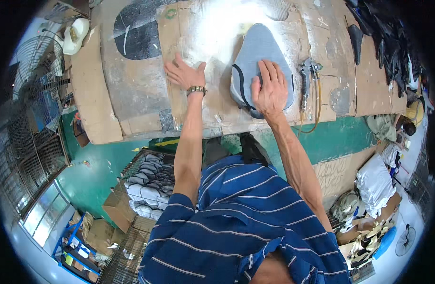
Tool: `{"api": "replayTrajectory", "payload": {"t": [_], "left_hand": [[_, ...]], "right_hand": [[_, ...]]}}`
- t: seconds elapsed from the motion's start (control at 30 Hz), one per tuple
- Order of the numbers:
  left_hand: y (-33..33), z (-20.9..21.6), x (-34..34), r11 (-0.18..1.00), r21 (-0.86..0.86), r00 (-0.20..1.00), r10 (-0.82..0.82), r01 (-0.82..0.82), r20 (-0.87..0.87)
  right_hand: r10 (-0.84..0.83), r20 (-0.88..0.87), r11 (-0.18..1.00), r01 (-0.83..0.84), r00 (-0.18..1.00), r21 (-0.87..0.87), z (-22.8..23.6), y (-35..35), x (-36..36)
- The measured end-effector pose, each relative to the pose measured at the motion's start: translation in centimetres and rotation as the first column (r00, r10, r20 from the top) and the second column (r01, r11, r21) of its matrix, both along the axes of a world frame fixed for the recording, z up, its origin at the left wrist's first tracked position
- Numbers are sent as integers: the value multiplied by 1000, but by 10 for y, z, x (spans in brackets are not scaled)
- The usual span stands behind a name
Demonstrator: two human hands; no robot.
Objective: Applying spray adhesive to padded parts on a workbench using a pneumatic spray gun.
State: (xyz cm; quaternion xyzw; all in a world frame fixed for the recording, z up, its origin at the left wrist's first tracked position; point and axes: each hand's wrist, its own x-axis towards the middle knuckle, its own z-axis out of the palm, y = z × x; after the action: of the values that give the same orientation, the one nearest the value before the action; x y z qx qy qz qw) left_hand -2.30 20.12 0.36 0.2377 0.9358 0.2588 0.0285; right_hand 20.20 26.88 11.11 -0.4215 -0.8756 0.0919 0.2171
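A grey, fabric-covered piece shaped like a bicycle saddle [262, 47], with black trim on its left side, lies on the cardboard-covered table [141, 104]. Its narrow end points away from me. My right hand [270, 87] lies palm down on its wider near part, fingers stretched out along it. My left hand [184, 75] rests on the cardboard to the left of the piece, with fingers and thumb apart and nothing in it. A spray gun [306, 78] with a yellow hose [318, 104] lies just right of the saddle piece.
Black saddle-like pieces [385, 42] are heaped at the table's far right. A white shaped piece [76, 37] sits past its left end, by a large caged fan [30, 71]. Below the table's near edge stands a wire basket of grey pieces [149, 184].
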Motion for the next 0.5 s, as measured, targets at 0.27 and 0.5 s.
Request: {"api": "replayTrajectory", "payload": {"t": [0.27, 0.5], "left_hand": [[-41, 57, 24, 910, 411, 991, -98, 53, 89], [9, 7, -12, 981, -190, 1000, -30, 31, 6]], "right_hand": [[-31, -26, 998, 29, 999, -48, -7, 5, 4], [5, -3, 1000, -5, 1000, -11, -2, 2, -8]]}}
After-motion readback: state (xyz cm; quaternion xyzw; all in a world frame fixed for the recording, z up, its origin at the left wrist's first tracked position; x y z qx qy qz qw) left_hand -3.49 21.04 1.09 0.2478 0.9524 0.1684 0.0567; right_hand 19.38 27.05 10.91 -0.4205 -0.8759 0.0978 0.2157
